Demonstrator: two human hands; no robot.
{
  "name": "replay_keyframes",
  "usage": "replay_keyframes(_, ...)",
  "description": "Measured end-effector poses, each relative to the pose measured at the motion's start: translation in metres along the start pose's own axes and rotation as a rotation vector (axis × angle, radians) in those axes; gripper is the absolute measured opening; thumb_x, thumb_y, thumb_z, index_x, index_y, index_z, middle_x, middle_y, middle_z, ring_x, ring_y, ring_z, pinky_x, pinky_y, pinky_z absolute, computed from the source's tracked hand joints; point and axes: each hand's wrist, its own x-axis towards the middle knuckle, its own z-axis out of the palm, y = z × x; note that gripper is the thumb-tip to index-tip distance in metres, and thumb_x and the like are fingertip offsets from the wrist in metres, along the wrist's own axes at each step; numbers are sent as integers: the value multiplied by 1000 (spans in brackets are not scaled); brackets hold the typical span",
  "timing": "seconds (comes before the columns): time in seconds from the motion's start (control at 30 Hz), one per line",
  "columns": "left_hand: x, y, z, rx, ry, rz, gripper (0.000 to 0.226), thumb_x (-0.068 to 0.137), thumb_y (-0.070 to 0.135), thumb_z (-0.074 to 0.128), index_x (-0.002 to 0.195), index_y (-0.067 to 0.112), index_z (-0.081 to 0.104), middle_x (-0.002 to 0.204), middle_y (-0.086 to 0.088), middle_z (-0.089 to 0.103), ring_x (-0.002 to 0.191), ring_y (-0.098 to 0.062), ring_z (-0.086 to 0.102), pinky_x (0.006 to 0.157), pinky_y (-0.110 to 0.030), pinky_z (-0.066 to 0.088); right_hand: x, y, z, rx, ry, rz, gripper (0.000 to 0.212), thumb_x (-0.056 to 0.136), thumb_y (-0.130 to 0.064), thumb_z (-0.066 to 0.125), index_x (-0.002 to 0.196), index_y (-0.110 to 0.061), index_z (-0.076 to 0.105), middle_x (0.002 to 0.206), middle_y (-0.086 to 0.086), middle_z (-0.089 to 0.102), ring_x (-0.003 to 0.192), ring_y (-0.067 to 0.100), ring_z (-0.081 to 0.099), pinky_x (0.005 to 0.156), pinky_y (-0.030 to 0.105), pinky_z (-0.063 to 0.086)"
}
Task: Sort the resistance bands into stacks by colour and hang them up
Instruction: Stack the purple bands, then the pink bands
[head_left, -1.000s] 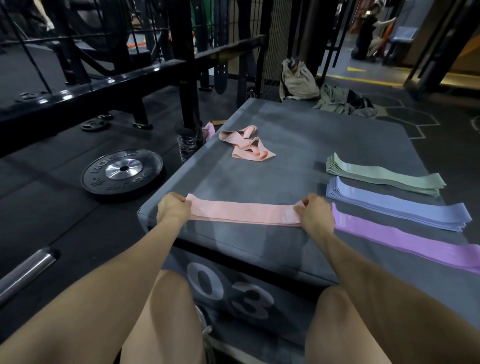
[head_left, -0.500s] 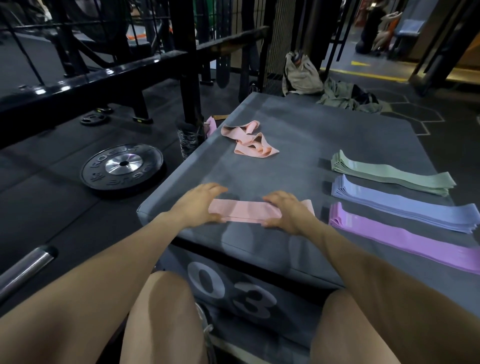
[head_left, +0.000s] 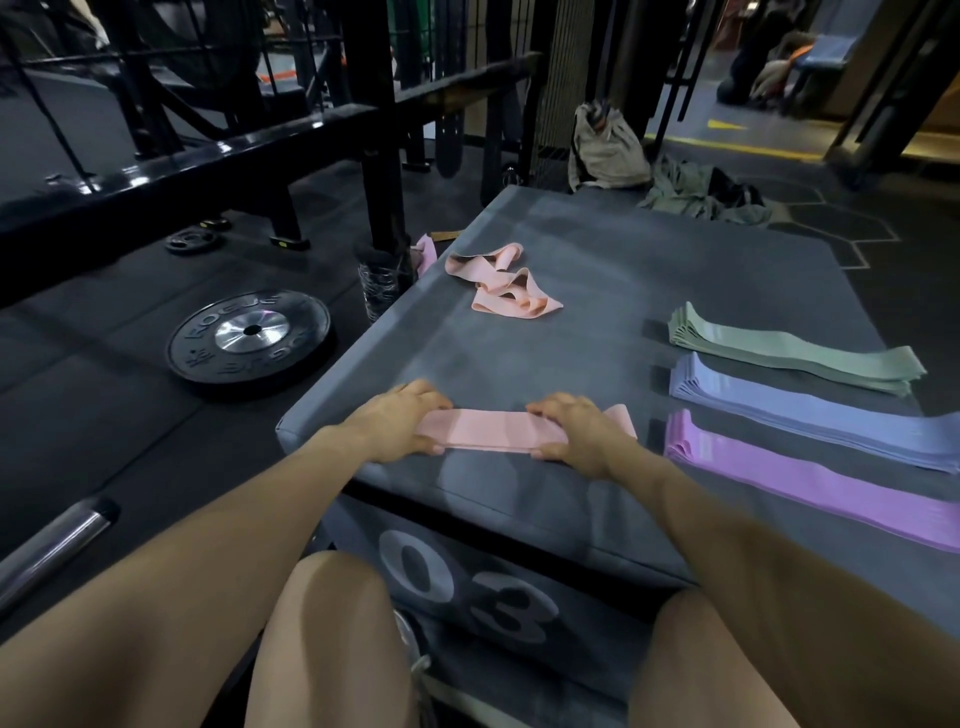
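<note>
Head view | pink band (head_left: 491, 430) flat at bench (head_left: 597, 249) 6 o'clock edge | left hand (head_left: 397, 422), right hand (head_left: 574, 431) pressing its ends, fingers near-straight | loose pink bands (head_left: 501, 286) at 12 | advice: square edges, start pink stack left of purple stack (head_left: 779, 467)

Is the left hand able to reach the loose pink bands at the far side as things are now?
Probably yes. The loose pink bands lie straight beyond the left hand on bare box top, with nothing between. But that hand is now pressing on the flat pink band.
</note>
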Motion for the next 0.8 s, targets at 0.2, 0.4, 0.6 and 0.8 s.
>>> replay_keyframes(0.2,17,52,-11,61,29,31,88,74,48,72,145,20,29,142,-4,34,133,-25,34,110,-35,29,-17,23,-24,-126,14,7,77,81,-31,70,145,-13,31,151,9,30,138,25,27,111,24,15)
replay_keyframes(0.4,56,127,5,69,-31,118,87,72,51,72,142,19,31,137,-4,37,131,-23,36,104,-36,34,-26,54,-33,-145,-47,100,73,79,-39,70,137,-9,39,143,12,37,132,27,34,109,29,24)
replay_keyframes(0.6,71,135,19,56,-81,125,62,80,44,66,132,19,44,123,-8,42,121,-27,42,100,-39,41,-30,64,-30,-15,-81,46,55,80,-24,71,128,-7,49,125,15,45,117,29,46,99,29,34)
replay_keyframes(0.8,69,133,19,20,-88,120,63,80,42,66,135,24,41,122,-5,41,120,-25,42,99,-40,41,-31,63,-29,13,-71,41,64,78,-22,73,134,-9,44,131,14,40,122,29,43,102,27,32)
